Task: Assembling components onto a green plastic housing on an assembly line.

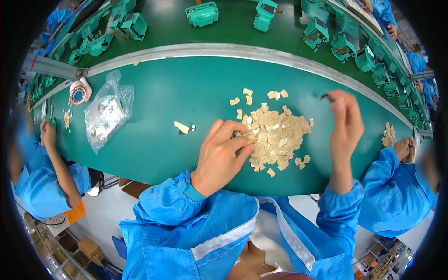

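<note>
A heap of small cream-coloured flat pieces [277, 137] lies on the green table, with several strays around its edge. At the heap's left side my left hand [221, 151] is closed, its thumb and fingers pinching a cream piece [250, 136]. My right hand [344, 114] is raised to the right of the heap, slightly blurred, fingertips closed on a small dark piece [324, 96]. Left of my left hand lie a cream piece [182, 127] and a small black piece with white marks [192, 128], touching or overlapping.
A clear plastic bag of parts [111, 112] and a tape roll in a pale dispenser [79, 92] stand at the left. Beyond a metal rail [186, 50], green housings [202, 14] sit on a green line. Co-workers in blue sit at left [51, 179] and right [396, 193].
</note>
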Available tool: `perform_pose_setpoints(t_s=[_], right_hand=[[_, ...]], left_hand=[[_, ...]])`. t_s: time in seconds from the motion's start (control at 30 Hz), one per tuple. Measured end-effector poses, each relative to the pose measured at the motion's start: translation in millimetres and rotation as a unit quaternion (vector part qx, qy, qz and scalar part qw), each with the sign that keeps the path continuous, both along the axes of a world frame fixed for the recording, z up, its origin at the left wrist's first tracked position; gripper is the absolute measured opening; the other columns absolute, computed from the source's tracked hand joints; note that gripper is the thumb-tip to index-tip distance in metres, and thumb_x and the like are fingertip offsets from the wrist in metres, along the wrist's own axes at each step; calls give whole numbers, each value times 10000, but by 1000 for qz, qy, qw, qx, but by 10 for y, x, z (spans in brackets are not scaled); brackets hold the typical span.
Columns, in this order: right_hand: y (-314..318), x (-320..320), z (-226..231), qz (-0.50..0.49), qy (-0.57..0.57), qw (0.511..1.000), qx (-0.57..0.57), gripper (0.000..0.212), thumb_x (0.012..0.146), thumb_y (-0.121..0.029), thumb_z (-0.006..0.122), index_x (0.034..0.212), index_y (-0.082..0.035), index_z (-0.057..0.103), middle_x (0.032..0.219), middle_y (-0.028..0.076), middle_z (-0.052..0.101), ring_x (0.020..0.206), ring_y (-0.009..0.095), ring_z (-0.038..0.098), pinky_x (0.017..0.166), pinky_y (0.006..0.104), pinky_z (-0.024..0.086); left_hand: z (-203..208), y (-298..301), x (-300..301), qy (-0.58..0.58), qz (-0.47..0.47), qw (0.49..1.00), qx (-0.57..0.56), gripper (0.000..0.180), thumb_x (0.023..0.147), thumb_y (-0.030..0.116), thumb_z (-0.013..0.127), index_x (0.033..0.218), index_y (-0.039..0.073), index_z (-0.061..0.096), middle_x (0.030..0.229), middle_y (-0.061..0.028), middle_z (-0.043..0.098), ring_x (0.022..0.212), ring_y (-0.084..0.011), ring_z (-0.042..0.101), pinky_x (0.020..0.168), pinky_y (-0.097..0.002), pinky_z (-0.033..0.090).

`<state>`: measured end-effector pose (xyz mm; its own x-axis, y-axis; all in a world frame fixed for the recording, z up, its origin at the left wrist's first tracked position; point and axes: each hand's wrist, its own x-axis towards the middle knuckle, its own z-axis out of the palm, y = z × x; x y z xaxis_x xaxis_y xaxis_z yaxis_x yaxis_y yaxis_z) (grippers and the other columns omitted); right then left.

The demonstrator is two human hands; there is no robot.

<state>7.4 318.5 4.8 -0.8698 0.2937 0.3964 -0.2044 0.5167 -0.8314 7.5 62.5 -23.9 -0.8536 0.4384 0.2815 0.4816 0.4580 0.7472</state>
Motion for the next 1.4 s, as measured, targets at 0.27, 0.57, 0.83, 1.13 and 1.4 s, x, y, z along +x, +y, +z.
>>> perform_pose_setpoints(t_s=[0.27,0.57,0.83,1.13,1.4], right_hand=[[681,-1555,-193,-90,29,988,123,957,700,-282,804,1411,3,231,1292,191,449,1168,293,494,912,398,442],[582,-1749,-166,20,11,996,-89,1050,734,-154,767,1452,-15,13,1256,226,502,1038,259,569,822,365,495],[-258,-557,235,368,-166,822,-402,990,758,-171,728,1461,-25,46,1267,266,476,1133,308,542,936,377,462],[-458,-139,279,379,-196,860,-281,860,833,-296,682,1468,-69,148,1235,205,523,1107,259,557,895,345,463],[-394,-62,281,170,-159,869,-436,324,926,-221,555,1142,20,545,1141,157,589,1079,227,564,845,311,461]], left_hand=[[126,53,-93,20,52,998,32,247,636,72,788,832,44,640,989,-89,602,881,-271,526,753,-354,437],[146,-104,-79,11,56,996,65,308,691,62,760,968,30,628,1030,-112,598,925,-262,544,782,-341,442],[308,-107,-122,-291,14,898,330,559,808,107,689,1295,9,431,1058,-113,595,900,-151,550,766,-281,451],[411,-150,79,-543,-87,744,379,446,865,163,621,1237,-16,451,908,-75,632,712,-129,609,621,-246,488],[284,-318,232,-493,8,675,549,314,861,75,535,1157,-32,531,1061,-140,633,970,-279,630,853,-335,497]])
